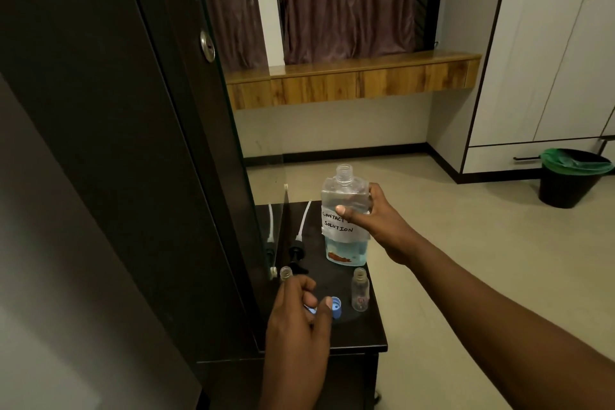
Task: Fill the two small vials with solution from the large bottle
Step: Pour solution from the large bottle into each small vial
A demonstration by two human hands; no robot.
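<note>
My right hand (376, 220) grips the large clear bottle (346, 243) by its side, upright and just above the back of the dark table (366, 333). Its neck is uncapped, a paper label reads "contact solution", and bluish liquid fills the bottom. One small clear vial (360, 289) stands uncapped on the table below the bottle. A second small vial (286, 273) stands uncapped by the mirror, just beyond my left hand's knuckles. My left hand (299, 316) pinches a small blue cap (312, 310) between thumb and fingers. Another blue cap (336, 308) lies beside the thumb.
A black pump head with a white tube (297, 248) lies on the table's back left, mirrored in the glass (271, 236). A dark wardrobe door (133, 143) rises on the left. A black bin with a green liner (572, 176) stands on the floor at the far right.
</note>
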